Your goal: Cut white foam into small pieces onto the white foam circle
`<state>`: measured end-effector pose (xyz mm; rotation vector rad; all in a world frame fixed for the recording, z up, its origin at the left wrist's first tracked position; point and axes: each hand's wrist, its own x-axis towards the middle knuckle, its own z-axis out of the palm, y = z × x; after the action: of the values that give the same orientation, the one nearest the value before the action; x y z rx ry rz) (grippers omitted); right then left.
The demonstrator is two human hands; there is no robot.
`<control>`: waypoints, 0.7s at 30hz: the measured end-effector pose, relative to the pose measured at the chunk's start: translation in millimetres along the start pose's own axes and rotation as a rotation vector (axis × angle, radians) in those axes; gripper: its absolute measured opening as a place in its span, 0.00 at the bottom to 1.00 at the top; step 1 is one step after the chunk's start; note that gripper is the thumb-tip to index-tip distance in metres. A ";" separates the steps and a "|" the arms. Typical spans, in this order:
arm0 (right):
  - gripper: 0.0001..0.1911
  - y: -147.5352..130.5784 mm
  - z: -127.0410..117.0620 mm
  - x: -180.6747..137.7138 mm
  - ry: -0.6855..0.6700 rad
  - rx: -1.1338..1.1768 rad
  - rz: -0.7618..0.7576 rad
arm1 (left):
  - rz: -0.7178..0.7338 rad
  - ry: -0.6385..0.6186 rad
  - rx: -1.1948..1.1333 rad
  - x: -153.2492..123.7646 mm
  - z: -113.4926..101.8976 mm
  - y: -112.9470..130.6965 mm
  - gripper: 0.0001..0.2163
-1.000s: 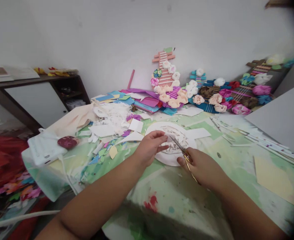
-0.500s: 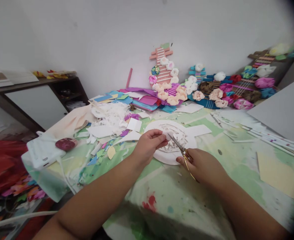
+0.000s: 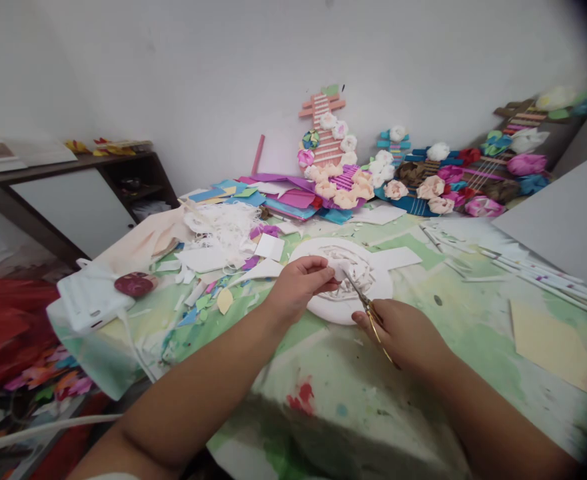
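Note:
My left hand pinches a small white paper piece just above a white plate that holds several white paper cuttings. My right hand grips small gold-handled scissors, whose blades point up and left at the white piece and touch it. Both hands hover over the near edge of the plate, on a table with a paint-stained green and white cover.
Paper scraps and coloured sheets litter the table's left and back. Paper-flower crafts lean on the wall. White rolled sticks and a yellow sheet lie right. A white bag with a red object sits left; a dark shelf stands beyond.
My left hand went from open fingers over the plate to a pinch on the white piece and lifted it slightly. The scissors' tips moved in to meet the piece.

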<state>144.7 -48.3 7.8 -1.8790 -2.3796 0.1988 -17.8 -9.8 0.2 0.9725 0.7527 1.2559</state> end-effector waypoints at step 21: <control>0.23 -1.9 0.9 0.5 0.026 -0.039 0.015 | -0.034 -0.020 -0.045 -0.2 -0.3 1.7 0.06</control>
<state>142.6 -48.3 7.2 -1.9051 -2.3698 0.1293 -18.8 -9.9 1.6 0.9314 0.7196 1.2272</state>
